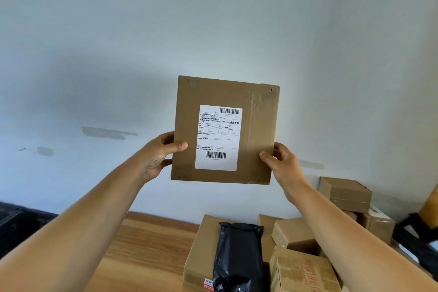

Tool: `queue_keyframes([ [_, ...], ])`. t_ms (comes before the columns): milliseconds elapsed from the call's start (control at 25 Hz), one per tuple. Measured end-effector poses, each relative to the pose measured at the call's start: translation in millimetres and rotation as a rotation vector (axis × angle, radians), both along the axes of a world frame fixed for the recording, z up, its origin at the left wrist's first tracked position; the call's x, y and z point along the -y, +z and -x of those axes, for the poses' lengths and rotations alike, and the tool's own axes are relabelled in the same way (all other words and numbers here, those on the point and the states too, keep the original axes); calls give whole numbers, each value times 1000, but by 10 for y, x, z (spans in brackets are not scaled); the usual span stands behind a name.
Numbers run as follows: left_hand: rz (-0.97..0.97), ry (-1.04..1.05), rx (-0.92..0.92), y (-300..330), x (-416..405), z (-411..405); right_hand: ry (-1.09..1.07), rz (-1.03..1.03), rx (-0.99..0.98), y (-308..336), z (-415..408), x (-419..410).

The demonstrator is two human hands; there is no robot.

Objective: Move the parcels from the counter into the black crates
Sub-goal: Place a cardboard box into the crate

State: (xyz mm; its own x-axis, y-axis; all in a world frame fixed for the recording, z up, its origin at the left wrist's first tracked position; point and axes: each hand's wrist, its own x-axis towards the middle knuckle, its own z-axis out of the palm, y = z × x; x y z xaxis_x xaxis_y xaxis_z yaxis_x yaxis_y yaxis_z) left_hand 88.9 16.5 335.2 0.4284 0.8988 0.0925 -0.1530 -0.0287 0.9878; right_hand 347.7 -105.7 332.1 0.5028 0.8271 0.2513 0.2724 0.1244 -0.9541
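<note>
While a black crate [21, 225] sits low at the far left edge, the left hand [158, 156] grips the left edge of the flat cardboard parcel [225, 130], thumb pressed across its front, fingers curled behind; the parcel is up in the air against the pale wall [213, 19], white shipping label [218, 137] facing the camera; the right hand [282, 163] pinches the right edge the same way, thumb in front, fingers wrapped behind; below on the wooden counter [147, 249], a black poly bag [239, 256] lies on a flat box [201, 249], with more cardboard boxes [343, 193] stacked to the right.
</note>
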Motion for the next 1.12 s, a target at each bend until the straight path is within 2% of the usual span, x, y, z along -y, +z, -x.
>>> queue_keyframes([
  [320, 21, 272, 57, -348, 306, 382, 176, 36, -11, -350, 292, -263],
  [600, 73, 460, 28, -692, 490, 1360, 331, 100, -15, -629, 1210, -467],
  [840, 135, 615, 47, -959, 662, 2834, 500, 143, -14, -744, 2658, -607],
  [1120, 212, 810, -5, -1265, 960, 5100, 659, 243, -4, -1187, 5003, -789],
])
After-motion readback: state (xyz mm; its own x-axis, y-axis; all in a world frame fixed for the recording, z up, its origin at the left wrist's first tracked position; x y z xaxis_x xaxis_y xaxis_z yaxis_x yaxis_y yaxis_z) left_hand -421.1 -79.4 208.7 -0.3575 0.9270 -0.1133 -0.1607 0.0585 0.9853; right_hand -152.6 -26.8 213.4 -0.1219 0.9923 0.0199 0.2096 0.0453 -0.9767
